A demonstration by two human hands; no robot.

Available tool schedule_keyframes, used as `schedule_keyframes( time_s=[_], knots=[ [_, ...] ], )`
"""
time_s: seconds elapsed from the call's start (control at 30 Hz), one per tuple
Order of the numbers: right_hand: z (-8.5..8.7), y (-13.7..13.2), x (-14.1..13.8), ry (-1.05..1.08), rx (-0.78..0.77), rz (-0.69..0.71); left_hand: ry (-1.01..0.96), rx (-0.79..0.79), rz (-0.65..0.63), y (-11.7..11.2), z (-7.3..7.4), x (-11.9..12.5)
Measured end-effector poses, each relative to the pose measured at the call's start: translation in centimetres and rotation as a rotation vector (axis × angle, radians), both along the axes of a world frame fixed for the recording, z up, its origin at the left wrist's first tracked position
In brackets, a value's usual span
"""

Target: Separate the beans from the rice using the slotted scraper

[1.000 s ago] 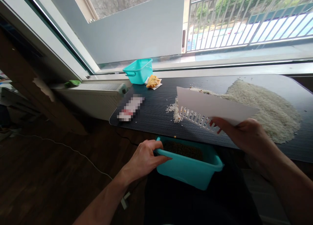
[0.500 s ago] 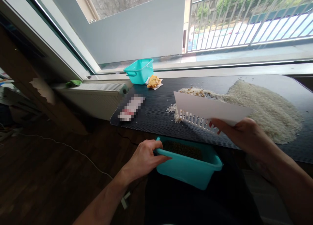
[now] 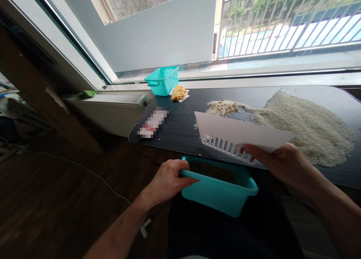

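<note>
Fingers of the left hand [image 3: 169, 178] grip the left end of the tub [image 3: 216, 199]; those of the right hand [image 3: 284, 159] clasp the scoop [image 3: 239, 130] beyond the tub. A level scoop and upright tub should limit spills. Past the tub, rice [image 3: 307, 129] lies on the dark bench [image 3: 180, 125]; farther left stands a radiator [image 3: 120, 114].

No txt, nos. or signs I can read here. The flat item [image 3: 153, 123] on the L end of the table [image 3: 180, 120] is pixelated, so I can't make out any label on it.
</note>
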State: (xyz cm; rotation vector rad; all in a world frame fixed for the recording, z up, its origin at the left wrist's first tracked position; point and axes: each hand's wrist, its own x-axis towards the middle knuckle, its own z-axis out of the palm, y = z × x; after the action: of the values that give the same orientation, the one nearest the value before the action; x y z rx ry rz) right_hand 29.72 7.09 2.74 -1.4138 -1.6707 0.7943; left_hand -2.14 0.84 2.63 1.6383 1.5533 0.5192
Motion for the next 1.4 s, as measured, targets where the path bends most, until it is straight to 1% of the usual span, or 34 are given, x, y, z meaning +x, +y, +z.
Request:
schedule_keyframes(
  time_s=[0.13, 0.2, 0.23, 0.33, 0.4, 0.47, 0.57, 0.73, 0.8, 0.9, 1.0, 1.1, 1.27, 1.4],
  knots=[
    [0.0, -1.4, -1.1, 0.043, -0.095, 0.133, -0.001, -0.015, -0.004, 0.0, 0.0, -0.1],
    [0.0, -1.9, -1.8, 0.080, -0.123, 0.152, 0.004, -0.009, -0.006, 0.0, 0.0, -0.1],
    [-0.1, -2.1, -2.3, 0.104, -0.122, 0.134, 0.010, -0.001, -0.006, 0.0, 0.0, -0.1],
    [-0.7, -2.1, -3.8, 0.182, -0.074, -0.003, 0.033, 0.020, -0.011, 0.0, 0.0, -0.1],
    [-1.2, -1.8, -4.6, 0.183, -0.065, -0.065, 0.041, 0.022, -0.019, 0.0, 0.0, -0.1],
    [-1.6, -1.5, -4.9, 0.155, -0.064, -0.105, 0.042, 0.018, -0.020, -0.1, 0.0, -0.1],
    [-2.5, -1.4, -3.9, 0.136, -0.068, -0.190, 0.036, 0.007, -0.019, -0.1, 0.1, -0.1],
    [-4.3, -1.5, -1.1, 0.089, -0.040, -0.429, 0.025, 0.001, -0.022, -0.2, 0.1, 0.0],
    [-4.4, -1.3, 0.0, 0.044, -0.050, -0.490, 0.025, -0.004, -0.026, -0.2, 0.0, 0.1],
    [-3.4, -0.8, 1.5, 0.019, -0.058, -0.533, 0.033, -0.011, -0.035, -0.1, -0.1, 0.1],
    [-2.2, -0.2, 2.7, -0.010, -0.025, -0.520, 0.052, -0.017, -0.032, -0.1, -0.2, 0.2],
    [-1.4, 0.6, 2.9, -0.023, -0.001, -0.465, 0.056, -0.029, -0.029, -0.1, -0.1, 0.3],
    [-0.8, 2.2, 1.1, -0.028, -0.006, -0.343, 0.040, -0.037, -0.030, -0.1, 0.0, 0.4],
    [-0.2, 3.5, 0.0, -0.071, -0.005, -0.256, 0.035, -0.027, -0.031, 0.0, -0.2, 0.4]
  ],
)
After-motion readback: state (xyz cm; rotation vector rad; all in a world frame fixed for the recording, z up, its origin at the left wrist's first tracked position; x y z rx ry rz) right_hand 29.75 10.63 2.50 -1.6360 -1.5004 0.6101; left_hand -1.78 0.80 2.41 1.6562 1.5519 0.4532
